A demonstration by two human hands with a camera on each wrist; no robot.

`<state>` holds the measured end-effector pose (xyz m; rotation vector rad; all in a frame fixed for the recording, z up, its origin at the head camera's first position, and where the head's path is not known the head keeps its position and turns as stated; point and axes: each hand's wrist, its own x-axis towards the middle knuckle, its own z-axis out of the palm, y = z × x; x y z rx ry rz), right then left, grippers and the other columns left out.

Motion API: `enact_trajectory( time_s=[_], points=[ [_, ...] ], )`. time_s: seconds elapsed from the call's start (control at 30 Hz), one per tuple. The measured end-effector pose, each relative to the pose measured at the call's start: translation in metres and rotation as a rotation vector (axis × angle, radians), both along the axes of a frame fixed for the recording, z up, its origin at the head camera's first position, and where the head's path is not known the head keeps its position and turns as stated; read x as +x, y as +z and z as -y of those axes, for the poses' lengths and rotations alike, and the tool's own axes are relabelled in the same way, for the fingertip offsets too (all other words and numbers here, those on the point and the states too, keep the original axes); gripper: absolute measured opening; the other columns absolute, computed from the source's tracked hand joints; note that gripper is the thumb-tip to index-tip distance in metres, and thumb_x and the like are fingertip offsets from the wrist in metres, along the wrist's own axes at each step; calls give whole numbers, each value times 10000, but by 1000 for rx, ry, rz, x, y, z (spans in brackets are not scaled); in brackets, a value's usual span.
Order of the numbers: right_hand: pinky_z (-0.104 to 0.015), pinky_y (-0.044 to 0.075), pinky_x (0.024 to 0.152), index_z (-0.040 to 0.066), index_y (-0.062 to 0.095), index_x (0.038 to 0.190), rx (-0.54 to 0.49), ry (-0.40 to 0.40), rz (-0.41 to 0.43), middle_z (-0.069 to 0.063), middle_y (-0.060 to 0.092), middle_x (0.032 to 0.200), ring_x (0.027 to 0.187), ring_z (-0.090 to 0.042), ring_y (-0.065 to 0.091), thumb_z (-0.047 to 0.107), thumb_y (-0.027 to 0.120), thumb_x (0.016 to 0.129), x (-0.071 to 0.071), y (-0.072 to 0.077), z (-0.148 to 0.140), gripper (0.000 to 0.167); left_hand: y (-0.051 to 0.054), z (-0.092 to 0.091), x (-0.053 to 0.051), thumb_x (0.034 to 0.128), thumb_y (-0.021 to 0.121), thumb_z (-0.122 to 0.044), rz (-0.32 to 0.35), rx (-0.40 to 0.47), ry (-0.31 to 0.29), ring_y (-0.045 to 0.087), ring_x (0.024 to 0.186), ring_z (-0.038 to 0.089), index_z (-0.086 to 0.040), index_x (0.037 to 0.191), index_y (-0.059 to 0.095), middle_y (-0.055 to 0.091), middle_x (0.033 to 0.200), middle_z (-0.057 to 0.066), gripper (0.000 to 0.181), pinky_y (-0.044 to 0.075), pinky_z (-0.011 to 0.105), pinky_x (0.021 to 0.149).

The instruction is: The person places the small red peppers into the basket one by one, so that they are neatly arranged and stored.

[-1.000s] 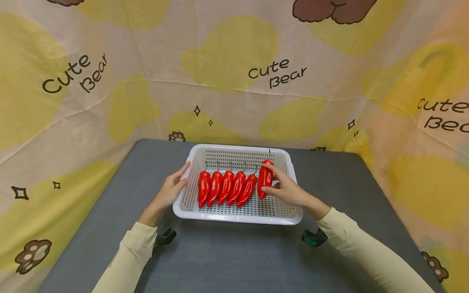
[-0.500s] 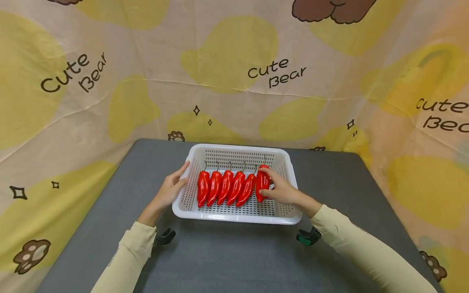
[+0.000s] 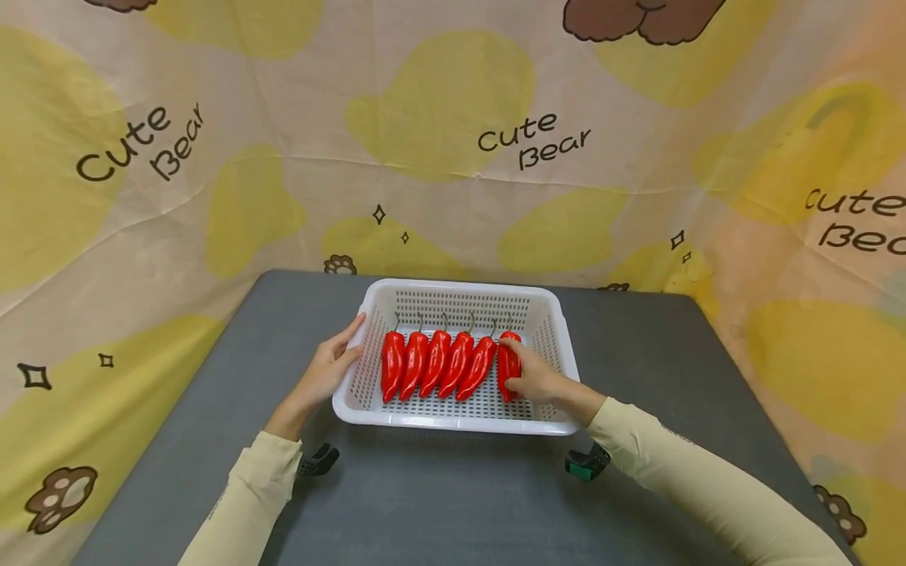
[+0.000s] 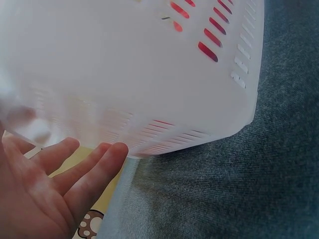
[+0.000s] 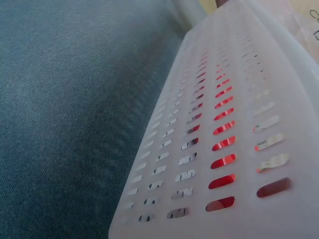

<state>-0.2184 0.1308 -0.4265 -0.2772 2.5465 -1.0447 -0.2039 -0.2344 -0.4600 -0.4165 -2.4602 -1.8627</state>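
Observation:
A white perforated plastic basket stands on the table with a row of glossy red chili peppers lying side by side in it, stems away from me. My left hand holds the basket's left rim. Seen from the left wrist, several fingers of the left hand extend along the outer wall. Inside the basket, my right hand grips the rightmost chili pepper, thumb near its tip and fingers near its stem end. From the right wrist, the basket wall hides that hand; red shows through its slots.
The grey table extends around the basket on every side. Behind it and at both sides hangs a yellow and cream printed cloth. Dark wrist devices sit beneath the left sleeve and the right sleeve.
My right hand has brought the rightmost pepper down and slightly toward me, onto the basket floor beside the row. The left hand and basket have stayed in place.

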Motion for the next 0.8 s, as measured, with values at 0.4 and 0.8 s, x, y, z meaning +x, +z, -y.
enact_trajectory(
  time_s=[0.4,0.8],
  points=[
    [-442,598,941,42,360,1544,68,46,-19,-211,569,1319,1024,-274,580,-27,667,879,1,-9,-1,735,-5,-2,-1,1031,429,-34,15,-10,-11,698,1003,450,-48,1589,268,379,1526,374,581,650,383,723],
    [-377,578,768,51,364,1549,9,18,51,-209,552,1346,848,-294,615,-4,636,889,-4,-3,2,716,0,-1,-2,1035,433,-43,-7,-13,0,692,1006,464,-54,1591,274,361,1547,360,578,650,381,716]
  ],
)
